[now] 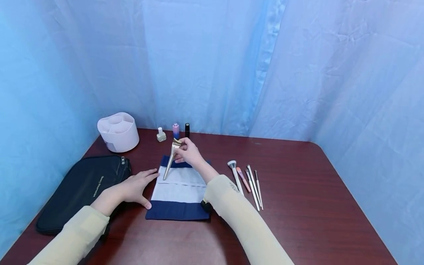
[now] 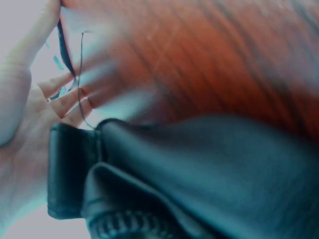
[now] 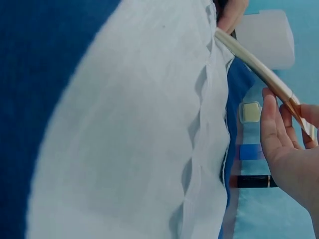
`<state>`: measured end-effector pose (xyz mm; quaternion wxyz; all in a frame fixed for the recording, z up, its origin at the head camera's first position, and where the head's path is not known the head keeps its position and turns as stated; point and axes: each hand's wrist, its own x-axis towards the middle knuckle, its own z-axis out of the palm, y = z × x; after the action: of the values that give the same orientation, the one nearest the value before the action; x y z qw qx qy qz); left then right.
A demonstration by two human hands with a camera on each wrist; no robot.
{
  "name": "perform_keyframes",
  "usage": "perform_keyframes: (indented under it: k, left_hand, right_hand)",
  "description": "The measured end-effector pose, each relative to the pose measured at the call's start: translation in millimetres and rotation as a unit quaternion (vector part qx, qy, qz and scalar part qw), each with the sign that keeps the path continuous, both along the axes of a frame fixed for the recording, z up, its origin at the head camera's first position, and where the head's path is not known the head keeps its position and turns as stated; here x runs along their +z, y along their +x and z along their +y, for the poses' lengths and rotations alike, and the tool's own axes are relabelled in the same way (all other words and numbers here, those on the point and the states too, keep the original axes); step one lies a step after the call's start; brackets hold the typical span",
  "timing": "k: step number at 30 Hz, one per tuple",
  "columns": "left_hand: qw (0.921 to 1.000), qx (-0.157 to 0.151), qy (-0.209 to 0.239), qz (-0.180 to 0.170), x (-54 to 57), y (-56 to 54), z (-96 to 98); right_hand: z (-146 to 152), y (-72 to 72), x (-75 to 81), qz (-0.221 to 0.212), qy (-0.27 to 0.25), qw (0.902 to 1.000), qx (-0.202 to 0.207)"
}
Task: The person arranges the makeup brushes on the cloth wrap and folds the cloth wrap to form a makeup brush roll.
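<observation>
A navy and white cloth brush roll lies flat on the table, with a row of pocket openings across its white part. My right hand pinches a gold makeup brush near its bristle end, above the far part of the roll. The brush tilts, its handle tip pointing down at the pocket edge on the left side; whether the tip is inside a pocket I cannot tell. With fingers spread, my left hand rests at the roll's left edge, the thumb by the lower navy band.
A black zipped case lies left, partly under my left forearm. Behind it stands a white organizer. Nail polish, a pink-blue bottle and a black tube line the back. Several makeup brushes lie right of the roll.
</observation>
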<state>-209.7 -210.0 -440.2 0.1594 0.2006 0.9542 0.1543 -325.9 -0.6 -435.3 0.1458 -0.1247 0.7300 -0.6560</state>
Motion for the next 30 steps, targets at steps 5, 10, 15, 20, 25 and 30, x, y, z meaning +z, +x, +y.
perform_keyframes:
  k: [5, 10, 15, 20, 25, 30]
  left_hand:
    - [1.0000, 0.000, 0.000, -0.003, 0.3, 0.5, 1.7]
    - [1.0000, -0.002, -0.001, -0.004, 1.2, 1.2, 2.1]
    - [1.0000, -0.004, -0.001, -0.004, 2.9, 2.2, 2.9]
    - [1.0000, -0.002, -0.002, -0.006, 3.6, 2.3, 3.4]
    - [1.0000, -0.006, -0.002, -0.001, 1.7, 1.3, 2.1]
    - [1.0000, -0.009, -0.001, 0.002, -0.6, 0.6, 1.2]
  right_hand:
    - [0, 1.1, -4.4, 0.000, 0.028, 0.9996, 0.008]
    - [1, 5.5, -5.8, 0.023, 0.087, 0.9957, 0.023]
    - [3, 8.2, -7.1, 0.024, 0.120, 0.9913, 0.048]
    - [6, 7.9, -9.4, 0.034, 0.169, 0.9812, 0.086]
    - [8, 8.1, -9.7, 0.087, 0.243, 0.9562, 0.138]
    - [7, 9.0, -11.3, 0.127, 0.277, 0.9368, 0.172]
